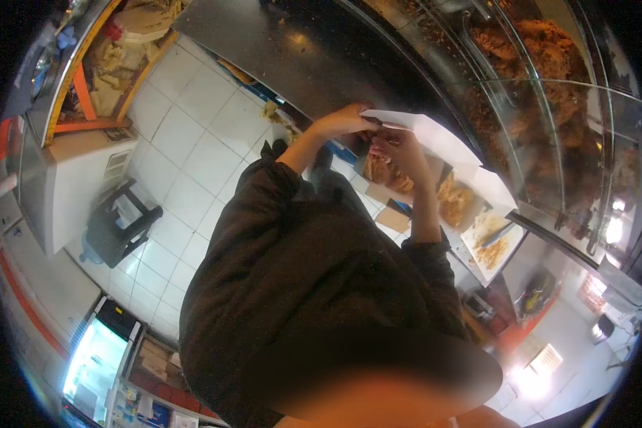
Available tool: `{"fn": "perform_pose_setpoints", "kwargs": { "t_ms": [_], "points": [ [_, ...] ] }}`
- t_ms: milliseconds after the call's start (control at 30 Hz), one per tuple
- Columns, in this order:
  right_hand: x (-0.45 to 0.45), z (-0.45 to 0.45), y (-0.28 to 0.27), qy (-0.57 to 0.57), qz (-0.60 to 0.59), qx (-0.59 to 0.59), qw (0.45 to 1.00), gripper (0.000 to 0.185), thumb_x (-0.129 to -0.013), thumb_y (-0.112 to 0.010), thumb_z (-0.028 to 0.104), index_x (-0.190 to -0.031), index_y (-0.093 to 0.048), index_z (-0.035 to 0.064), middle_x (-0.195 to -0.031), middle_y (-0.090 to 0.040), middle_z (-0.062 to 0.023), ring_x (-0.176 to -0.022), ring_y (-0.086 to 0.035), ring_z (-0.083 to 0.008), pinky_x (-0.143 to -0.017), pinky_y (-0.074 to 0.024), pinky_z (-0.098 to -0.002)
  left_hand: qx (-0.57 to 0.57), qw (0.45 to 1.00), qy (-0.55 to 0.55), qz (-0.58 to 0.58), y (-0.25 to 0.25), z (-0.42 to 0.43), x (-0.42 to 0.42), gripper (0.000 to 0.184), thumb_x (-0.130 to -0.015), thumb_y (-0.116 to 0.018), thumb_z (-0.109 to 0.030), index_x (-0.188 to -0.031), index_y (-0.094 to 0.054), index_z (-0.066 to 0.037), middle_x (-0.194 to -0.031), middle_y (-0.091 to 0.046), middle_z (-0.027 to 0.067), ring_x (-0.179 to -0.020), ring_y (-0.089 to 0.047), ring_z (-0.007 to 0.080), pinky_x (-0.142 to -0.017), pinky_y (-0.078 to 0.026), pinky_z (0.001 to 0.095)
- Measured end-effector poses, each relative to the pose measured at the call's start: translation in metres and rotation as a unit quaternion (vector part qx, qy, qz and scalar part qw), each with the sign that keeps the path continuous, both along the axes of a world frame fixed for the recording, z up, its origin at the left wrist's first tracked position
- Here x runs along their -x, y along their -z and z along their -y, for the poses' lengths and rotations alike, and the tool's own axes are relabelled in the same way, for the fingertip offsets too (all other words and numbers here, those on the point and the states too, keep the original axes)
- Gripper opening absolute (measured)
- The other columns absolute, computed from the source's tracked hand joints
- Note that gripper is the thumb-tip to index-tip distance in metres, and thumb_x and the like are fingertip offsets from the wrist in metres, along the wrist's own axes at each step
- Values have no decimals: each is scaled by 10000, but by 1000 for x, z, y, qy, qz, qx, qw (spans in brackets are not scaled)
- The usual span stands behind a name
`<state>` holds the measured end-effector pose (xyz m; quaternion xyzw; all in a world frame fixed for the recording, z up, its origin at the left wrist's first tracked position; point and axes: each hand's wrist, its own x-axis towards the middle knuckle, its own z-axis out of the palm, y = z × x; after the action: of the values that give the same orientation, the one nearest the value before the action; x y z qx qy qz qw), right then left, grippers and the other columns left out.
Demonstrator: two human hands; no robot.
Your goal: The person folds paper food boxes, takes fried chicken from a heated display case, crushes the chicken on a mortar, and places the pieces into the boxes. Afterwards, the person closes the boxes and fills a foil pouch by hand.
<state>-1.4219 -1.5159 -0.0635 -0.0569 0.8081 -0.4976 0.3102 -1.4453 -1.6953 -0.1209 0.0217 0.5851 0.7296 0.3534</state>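
At both hands; white box

No text, label, brand, number or sign can be read. With the lit glass-fronted refrigerator as landmark, a small yellow label sits on its dark top edge, too small to make out. Just beside the refrigerator, toward the bottom edge of the view, a blue patch among the shelved goods is too blurred to read. Well to the right of the refrigerator, a reddish, glowing panel is likewise a blur. Above and right of it, the open white carton shows pale card without legible print.
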Motion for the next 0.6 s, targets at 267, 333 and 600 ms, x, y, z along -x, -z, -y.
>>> {"fn": "perform_pose_setpoints", "kwargs": {
  "t_ms": [267,333,600],
  "points": [
    [-3,-7,19,49,5,-16,999,262,-798,-650,104,-1009,-618,-48,-889,-662,-119,-727,-627,-144,-677,-531,-273,32,999,0,-39,-26,8,-5,381,-757,-710,-258,-998,-583,8,-926,-642,114,-808,-607,177,-701,-478,291],
    [-5,-5,12,68,28,-59,996,286,-749,-699,124,-985,-634,-25,-872,-675,-122,-713,-616,-139,-673,-502,-281,49,998,9,-40,-33,9,-6,403,-748,-717,-280,-997,-584,8,-928,-643,109,-825,-600,176,-719,-467,294],
    [-8,14,-24,57,-158,-258,951,368,-684,-754,254,-915,-651,-14,-766,-662,-149,-691,-647,-259,-646,-480,-355,68,985,-49,-148,-21,5,-9,328,-720,-729,-226,-931,-589,-17,-881,-645,108,-818,-590,166,-726,-450,306]
  ]
}}
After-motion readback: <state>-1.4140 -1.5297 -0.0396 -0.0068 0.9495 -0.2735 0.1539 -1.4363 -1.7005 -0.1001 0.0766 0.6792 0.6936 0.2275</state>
